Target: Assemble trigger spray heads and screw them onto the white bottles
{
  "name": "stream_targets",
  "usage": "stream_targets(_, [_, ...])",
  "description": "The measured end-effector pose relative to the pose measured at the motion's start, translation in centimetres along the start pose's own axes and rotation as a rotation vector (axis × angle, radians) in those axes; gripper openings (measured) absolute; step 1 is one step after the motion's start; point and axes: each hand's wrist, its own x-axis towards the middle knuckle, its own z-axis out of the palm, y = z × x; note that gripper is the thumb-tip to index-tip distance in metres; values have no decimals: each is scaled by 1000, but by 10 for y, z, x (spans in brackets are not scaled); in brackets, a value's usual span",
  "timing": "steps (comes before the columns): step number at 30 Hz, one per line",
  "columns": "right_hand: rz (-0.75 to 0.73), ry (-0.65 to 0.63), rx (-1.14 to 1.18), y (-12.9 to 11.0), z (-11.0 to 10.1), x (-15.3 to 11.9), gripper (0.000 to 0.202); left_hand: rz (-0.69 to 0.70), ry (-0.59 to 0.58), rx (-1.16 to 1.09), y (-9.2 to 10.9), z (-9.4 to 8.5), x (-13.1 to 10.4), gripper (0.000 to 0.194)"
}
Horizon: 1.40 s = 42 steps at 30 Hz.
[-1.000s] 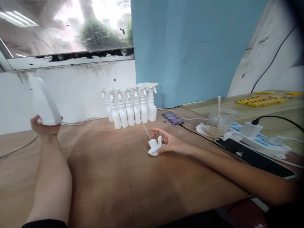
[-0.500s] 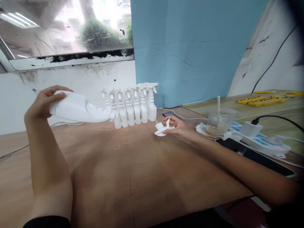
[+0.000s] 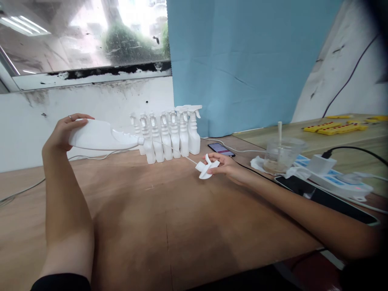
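My left hand point(image 3: 65, 131) grips a white spray bottle point(image 3: 100, 135) by its base. The bottle lies sideways in the air, its threaded neck pointing right. In my right hand point(image 3: 220, 163) is a white trigger sprayer head point(image 3: 206, 166), pinched between thumb and fingers. From the head a thin tube point(image 3: 190, 160) runs left towards the bottle's mouth; whether its tip is inside I cannot tell. Behind, a row of white spray bottles point(image 3: 165, 141) with trigger heads fitted stands upright on the table.
A phone point(image 3: 221, 149) lies behind my right hand. To the right are a clear cup with a straw point(image 3: 277, 155), a power strip point(image 3: 342, 182), a dark tablet-like device point(image 3: 327, 200) and yellow pieces point(image 3: 336, 128). The brown table point(image 3: 145, 226) has a seam; cables cross it.
The bottle has turned closer to level and shifted slightly right with my left hand. My right hand has tilted the sprayer head and lowered it a little, so its tube now shows towards the bottle.
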Motion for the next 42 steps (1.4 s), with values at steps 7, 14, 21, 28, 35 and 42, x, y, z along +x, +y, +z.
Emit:
stream_targets(7, [0, -5, -2, 3, -2, 0, 56, 11, 17, -24, -4, -7, 0, 34])
stream_targets(14, [-21, -3, -35, 0, 2, -2, 51, 15, -3, 3, 3, -1, -1, 34])
stream_targets(21, [-47, -6, 31, -1, 4, -5, 55, 61, -166, -35, 11, 44, 8, 40])
stream_targets(28, [-103, -26, 274, -5, 7, -6, 45, 96, -393, -178, 13, 131, 6, 39])
stream_targets(35, [-64, 121, 405, -7, 6, -4, 39, 72, -435, -240, 17, 177, -14, 33])
stream_targets(42, [-189, 232, 278, -10, 7, -3, 42, 21, -481, -223, 15, 184, -16, 22])
